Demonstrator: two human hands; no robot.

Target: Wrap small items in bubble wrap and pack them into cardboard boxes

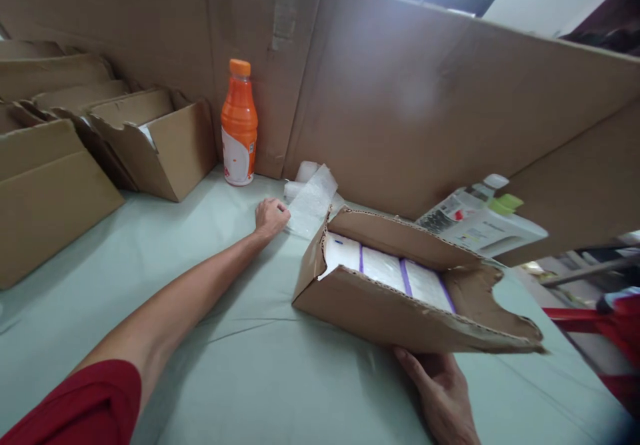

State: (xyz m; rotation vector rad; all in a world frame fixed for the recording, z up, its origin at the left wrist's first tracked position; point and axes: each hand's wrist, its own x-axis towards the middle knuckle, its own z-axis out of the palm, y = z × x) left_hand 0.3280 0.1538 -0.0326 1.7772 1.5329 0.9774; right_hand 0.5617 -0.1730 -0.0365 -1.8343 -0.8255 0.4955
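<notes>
My left hand (273, 217) is closed at the edge of a crumpled, translucent sheet of bubble wrap (314, 198), its fingertips pinching the near corner. In front and to the right, an open cardboard box (400, 318) holds white packs with purple bands (383, 270) in a row. My right hand (443, 391) grips this box from below at its near side, the thumb against the cardboard and the other fingers partly hidden underneath. The box looks tilted, its right end raised off the table.
An orange bottle (240, 125) stands against the cardboard wall (390, 98). Several open cardboard boxes (185, 145) are grouped at left. Behind the held box lean a clear bottle (463, 201) and a white jug with a green cap (493, 230). Pale green cloth (240, 365) covers the table.
</notes>
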